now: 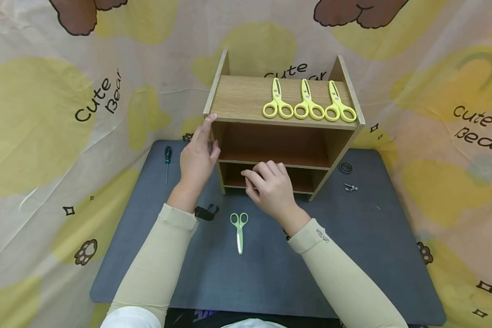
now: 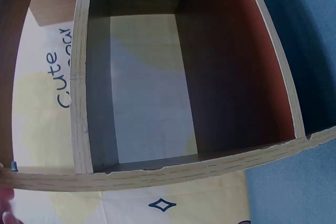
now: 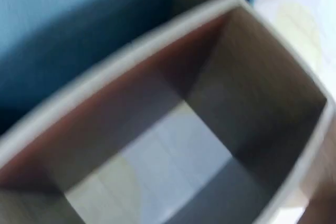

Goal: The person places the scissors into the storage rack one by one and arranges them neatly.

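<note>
A wooden shelf unit (image 1: 250,119) with open compartments stands on the table. My left hand (image 1: 197,157) grips its left side panel (image 2: 173,176) at the front edge, near the top board. In the left wrist view, only its fingertips (image 2: 6,193) show at the lower left corner, beside a small grey peg (image 2: 14,167) on the panel. My right hand (image 1: 270,187) hovers before the lower compartments with its fingers bent together; I cannot tell whether it pinches something small. Blurred compartments (image 3: 252,87) fill the right wrist view, without the hand.
Three pairs of yellow scissors (image 1: 306,109) lie on the top board. Nearer me, green scissors (image 1: 239,223) rest on the dark table (image 1: 295,282). A screwdriver (image 1: 168,155) lies at left; a black ring (image 1: 346,168) and small screws (image 1: 350,187) at right. Patterned cloth surrounds the table.
</note>
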`<state>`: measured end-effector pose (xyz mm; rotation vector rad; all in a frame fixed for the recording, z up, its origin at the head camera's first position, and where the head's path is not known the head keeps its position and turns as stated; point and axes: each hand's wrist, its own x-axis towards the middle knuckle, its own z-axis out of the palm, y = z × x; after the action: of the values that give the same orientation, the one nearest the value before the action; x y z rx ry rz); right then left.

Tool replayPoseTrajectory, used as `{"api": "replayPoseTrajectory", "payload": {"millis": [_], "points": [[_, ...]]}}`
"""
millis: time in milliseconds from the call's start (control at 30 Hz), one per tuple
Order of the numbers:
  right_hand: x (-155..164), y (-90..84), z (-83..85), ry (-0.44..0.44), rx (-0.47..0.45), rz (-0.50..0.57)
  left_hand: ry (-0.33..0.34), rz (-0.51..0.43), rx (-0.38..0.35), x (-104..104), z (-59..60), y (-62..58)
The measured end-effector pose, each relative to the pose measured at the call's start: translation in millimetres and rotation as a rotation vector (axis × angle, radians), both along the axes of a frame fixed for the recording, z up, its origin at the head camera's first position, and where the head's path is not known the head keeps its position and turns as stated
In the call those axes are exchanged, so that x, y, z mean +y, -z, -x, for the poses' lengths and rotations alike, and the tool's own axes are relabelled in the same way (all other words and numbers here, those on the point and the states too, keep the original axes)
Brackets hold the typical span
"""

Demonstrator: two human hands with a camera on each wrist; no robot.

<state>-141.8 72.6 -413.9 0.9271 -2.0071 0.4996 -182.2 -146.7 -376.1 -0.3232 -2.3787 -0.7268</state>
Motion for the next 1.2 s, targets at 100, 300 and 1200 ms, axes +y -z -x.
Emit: {"api": "replayPoseTrajectory", "payload": {"millis": [100,300,1200], "points": [[-6.1,19.1,-6.5,-0.003,-0.062,-0.053,-0.004,0.009,0.005,0.1,-0.2,-0.6],[-11.2,48.1,-15.6,-0.006,-0.196,-0.123,-0.011,0.014,-0.009,-0.2,-2.8,-0.8],[-26.8,127.1,-30.7,0.122,-1.08,-0.232,-0.013,0.029,-0.051,-1.1,-2.3,-3.8]]}}
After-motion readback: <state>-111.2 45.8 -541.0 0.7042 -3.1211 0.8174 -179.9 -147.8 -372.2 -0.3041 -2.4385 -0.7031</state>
